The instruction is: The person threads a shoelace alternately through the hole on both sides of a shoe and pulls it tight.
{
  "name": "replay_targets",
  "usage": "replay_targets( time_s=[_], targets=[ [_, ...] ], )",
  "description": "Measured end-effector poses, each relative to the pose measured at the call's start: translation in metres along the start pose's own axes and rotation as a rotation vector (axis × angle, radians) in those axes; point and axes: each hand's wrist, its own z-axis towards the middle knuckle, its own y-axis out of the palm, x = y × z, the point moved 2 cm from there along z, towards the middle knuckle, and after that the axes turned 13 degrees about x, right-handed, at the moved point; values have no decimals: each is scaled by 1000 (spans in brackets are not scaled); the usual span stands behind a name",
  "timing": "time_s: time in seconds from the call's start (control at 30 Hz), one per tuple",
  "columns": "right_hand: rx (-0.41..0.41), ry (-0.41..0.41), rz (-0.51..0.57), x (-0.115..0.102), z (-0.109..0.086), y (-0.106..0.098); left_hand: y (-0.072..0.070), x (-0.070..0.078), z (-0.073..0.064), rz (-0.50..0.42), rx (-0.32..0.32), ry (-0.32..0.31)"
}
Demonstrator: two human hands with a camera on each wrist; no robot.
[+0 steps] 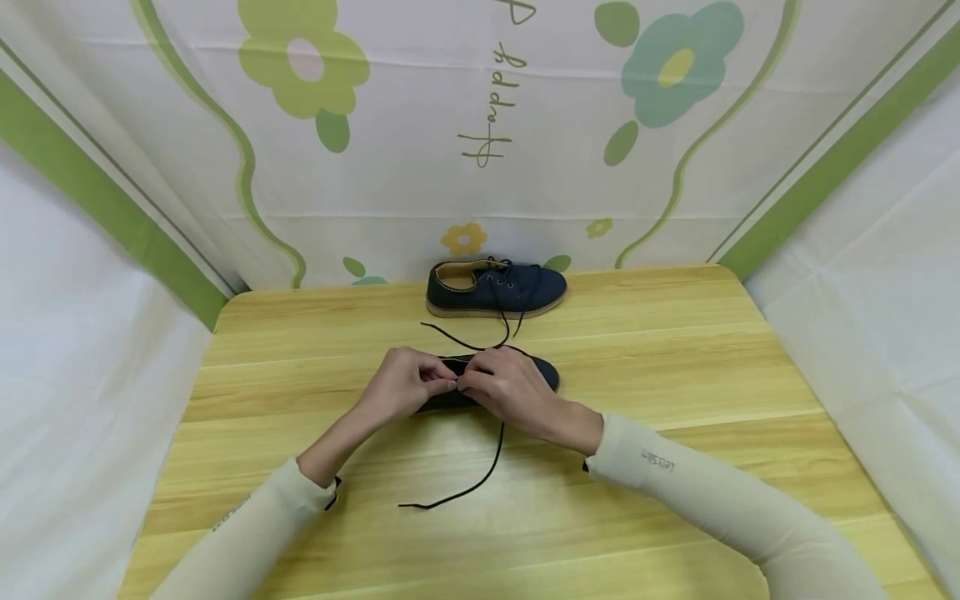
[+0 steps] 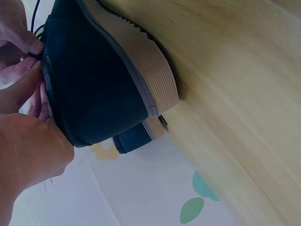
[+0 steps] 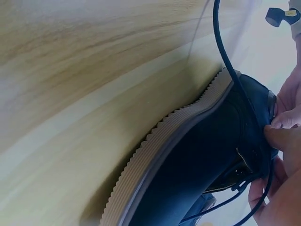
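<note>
A dark navy lace-up shoe (image 1: 547,375) stands on the table, toe to the right, largely covered by both hands. My left hand (image 1: 399,385) is at its heel end and my right hand (image 1: 519,392) lies over its front part. Thumbs and fingertips of both hands meet above the shoe's opening, pinching at the black shoelace (image 1: 491,468); the exact bit between them is hidden. One lace length trails toward me on the tabletop. In the right wrist view, the lace (image 3: 230,68) crosses the shoe's side and runs to the fingers.
Behind stands a matching navy shoe (image 1: 536,287), toe to the right, its laces hanging toward the nearer shoe. Both are on a wood-grain table (image 1: 660,350). A white curtain with printed flowers (image 1: 420,108) rises at the table's back edge, with white cloth along both sides.
</note>
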Motion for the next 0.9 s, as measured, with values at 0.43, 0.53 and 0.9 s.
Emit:
replay_targets(
  time_s=[0.43, 0.53, 0.9],
  targets=[
    [30, 141, 89, 2, -10, -12, 1, 0, 0, -9, 17, -16],
    [48, 158, 105, 4, -13, -15, 1, 0, -1, -15, 19, -25],
    [173, 232, 157, 19, -27, -41, 3, -1, -1, 4, 44, -1]
  ],
)
